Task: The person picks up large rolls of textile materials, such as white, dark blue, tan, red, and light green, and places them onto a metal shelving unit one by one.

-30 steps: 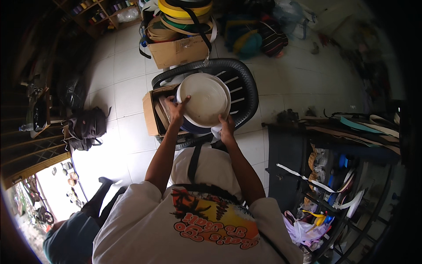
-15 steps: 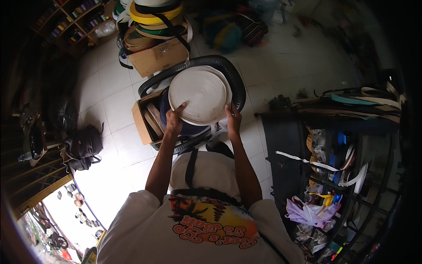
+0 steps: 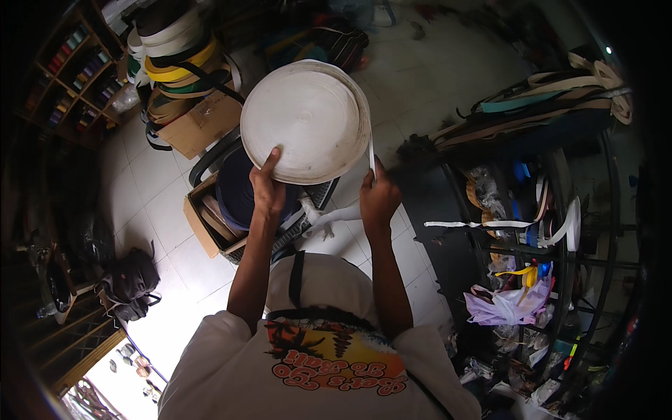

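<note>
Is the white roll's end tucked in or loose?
Loose: the roll has a strip running from its edge to the right hand.

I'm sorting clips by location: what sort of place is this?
Probably a sewing or strap-making workshop: shelved coloured spools that look like thread, stacked rolls of strapping, and a large white roll of similar-looking band suggest it.

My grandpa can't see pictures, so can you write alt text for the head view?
A person's left hand holds a big round white roll by its near edge; the right hand pinches a white strip running from it. Below are a dark blue roll and an open cardboard box, with coloured rolls stacked at upper left.
</note>
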### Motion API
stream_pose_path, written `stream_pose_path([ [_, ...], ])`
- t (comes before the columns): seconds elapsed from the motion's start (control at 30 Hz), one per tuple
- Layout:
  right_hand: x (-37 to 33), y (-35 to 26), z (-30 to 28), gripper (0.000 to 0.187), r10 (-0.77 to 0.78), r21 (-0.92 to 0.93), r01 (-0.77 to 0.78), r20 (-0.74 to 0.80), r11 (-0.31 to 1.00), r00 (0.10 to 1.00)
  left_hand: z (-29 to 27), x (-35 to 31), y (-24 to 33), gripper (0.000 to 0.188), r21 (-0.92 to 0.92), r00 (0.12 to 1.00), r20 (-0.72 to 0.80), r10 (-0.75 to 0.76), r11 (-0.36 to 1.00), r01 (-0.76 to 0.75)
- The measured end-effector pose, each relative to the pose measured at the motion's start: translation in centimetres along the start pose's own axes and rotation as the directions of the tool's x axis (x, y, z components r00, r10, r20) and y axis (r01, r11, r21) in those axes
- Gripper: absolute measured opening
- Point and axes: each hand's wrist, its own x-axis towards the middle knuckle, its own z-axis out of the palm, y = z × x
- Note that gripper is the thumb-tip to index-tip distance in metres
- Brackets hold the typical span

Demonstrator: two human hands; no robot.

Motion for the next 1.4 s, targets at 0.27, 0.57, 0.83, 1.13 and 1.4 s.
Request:
stream_pose_path([
  [0.27, -0.6, 11.6, -8.3, 0.028, 0.369, 0.273, -0.410, 0.190, 0.870, 0.910, 7.7, -5.4, -4.4, 0.068, 0.066, 0.988, 0.125, -0.088, 0.995, 0.080],
  [0.57, -7.6, 18.3, -12.3, 0.038, 0.393, 0.642, -0.408, 0.176, 0.649, 0.903, 16.7, -12.8, -6.6, 0.060, 0.039, 0.948, 0.306, -0.086, 0.996, 0.077],
  [0.83, -11.1, 22.3, -21.5, 0.030, 0.440, 0.301, -0.372, -0.201, 0.878, 0.875, 19.2, -14.3, -5.5, 0.049, 0.030, 0.912, 0.409, 0.032, 0.998, -0.048],
  [1.13, -18.3, 21.2, -14.8, 0.029, 0.025, 0.192, 0.056, -0.396, 0.980, 0.918, 19.7, -14.6, -5.9, 0.049, -0.061, 0.905, 0.417, 0.081, 0.996, -0.061],
  [1.4, -22.7, 23.3, -8.6, 0.060, 0.120, 0.216, -0.119, 0.006, 0.969, 0.993, 21.0, -13.3, -3.6, 0.040, -0.088, 0.884, 0.439, 0.164, 0.986, -0.139],
])
